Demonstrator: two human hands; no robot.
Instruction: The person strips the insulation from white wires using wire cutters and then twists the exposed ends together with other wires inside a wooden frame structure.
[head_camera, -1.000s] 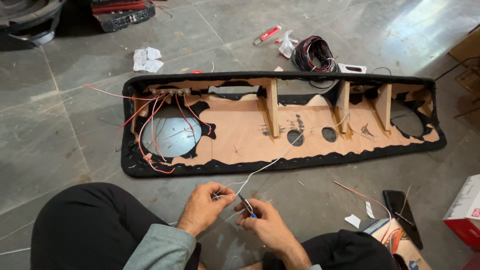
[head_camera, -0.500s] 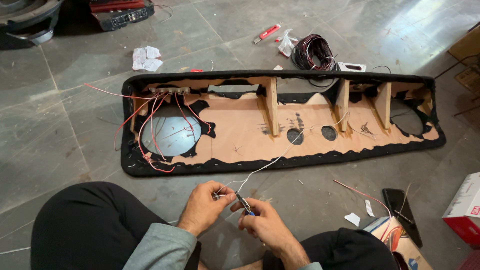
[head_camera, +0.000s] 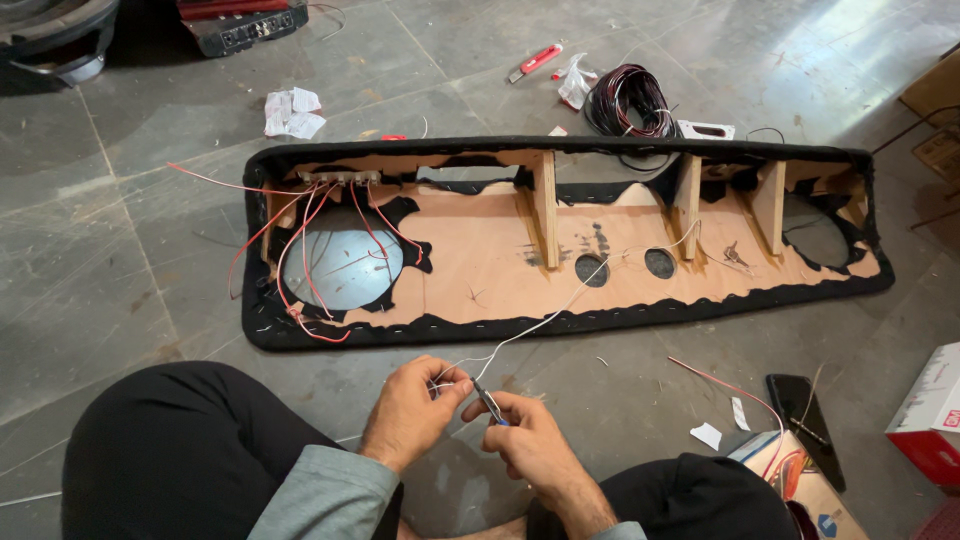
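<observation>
Little has shifted since the earlier frames: both hands stay close together over the floor between the person's knees, and only the white wire's slack curve has changed a touch. The left hand (head_camera: 408, 412) pinches the near end of the white wire (head_camera: 560, 308) between thumb and fingertips, the other fingers curled in. Just beside those fingers, the right hand (head_camera: 528, 443) is closed around a small dark tool (head_camera: 489, 403), held like a pen, its tip meeting the wire right where the left fingertips grip it. From the pinch the wire runs up and away to the right, crossing the black fabric edge of the long wooden panel (head_camera: 480, 270) that lies well beyond the fingers. Red wires (head_camera: 300, 250) loop around that panel's round cut-out, far left of the fingertips. To the right of the right hand's fingers, a black phone (head_camera: 805, 425) rests on the floor.
</observation>
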